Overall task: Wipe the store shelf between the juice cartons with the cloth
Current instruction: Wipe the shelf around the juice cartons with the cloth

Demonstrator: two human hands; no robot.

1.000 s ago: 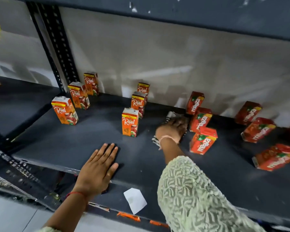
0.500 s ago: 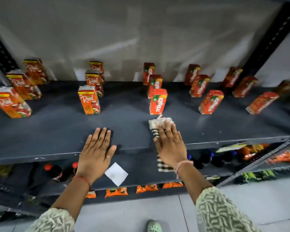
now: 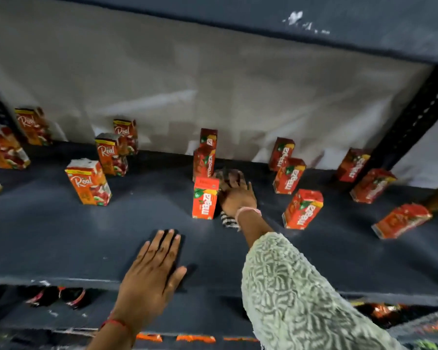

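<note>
A dark grey shelf [image 3: 61, 238] carries rows of small juice cartons. My right hand [image 3: 237, 195] reaches deep into the shelf and presses a checked cloth [image 3: 227, 221] flat on the board. It lies in the gap just right of a row of red Maaza cartons [image 3: 204, 198]; another Maaza row [image 3: 302, 209] stands further right. Most of the cloth is hidden under the hand; a strip shows by the wrist. My left hand [image 3: 153, 267] rests flat, fingers spread, on the shelf's front edge and holds nothing. Orange Real cartons [image 3: 89, 181] stand to the left.
More Maaza cartons [image 3: 400, 221] lean at the far right near a black perforated upright [image 3: 412, 122]. A shelf board [image 3: 314, 18] hangs close overhead. A pale back wall [image 3: 213, 92] closes the shelf. Bottles [image 3: 53, 296] and orange packets [image 3: 195, 338] fill the lower shelves.
My right hand has pushed the cloth from the shelf's front edge back into the gap beside the middle Maaza row. The left hand stays planted on the front edge.
</note>
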